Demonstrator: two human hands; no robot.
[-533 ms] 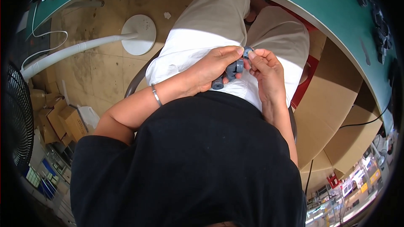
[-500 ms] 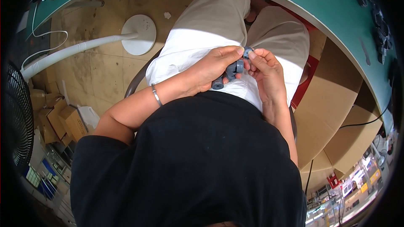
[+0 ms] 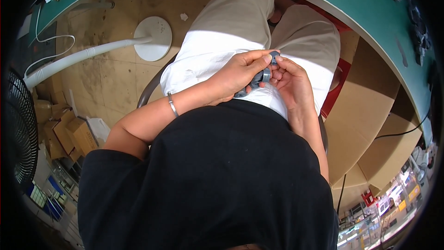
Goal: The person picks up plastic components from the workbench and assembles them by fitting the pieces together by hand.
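Person is sitting at the bench (image 3: pixel 358 2), working over the lap, upper centre of frame. Left hand (image 3: pixel 240 74) is gripping narrow: thumb and index are pinching near a small gray piece (image 3: pixel 274 57), while the palm and other fingers are wrapping a larger gray piece (image 3: pixel 259 78) just below it. Right hand (image 3: pixel 295 81) is coming in from the right side, thumb and fingertips closing narrow on the small gray piece, other fingers curling under. Both pieces are sitting between the hands, above the white-lit lap; fingers are hiding whether they're joining, can't tell. A dark gray rounded end (image 3: pixel 240 93) is poking out under the left hand, near the shirt hem; can't tell if it's belonging to the larger piece.

Person is wearing a black shirt (image 3: pixel 208 166), light trousers (image 3: pixel 236 16), and a silver bracelet (image 3: pixel 172 105) on the left wrist. Dark parts (image 3: pixel 420 41) are lying on the bench, upper right. Open cardboard box (image 3: pixel 358 111) is standing at right, a black cable (image 3: pixel 401 134) running across it. Round white base (image 3: pixel 153 39) is resting on the floor, upper left, its pale pole (image 3: pixel 88 53) leading toward a black fan (image 3: pixel 23 134) at the left edge. Smaller cartons (image 3: pixel 69 132) are piling up lower left.
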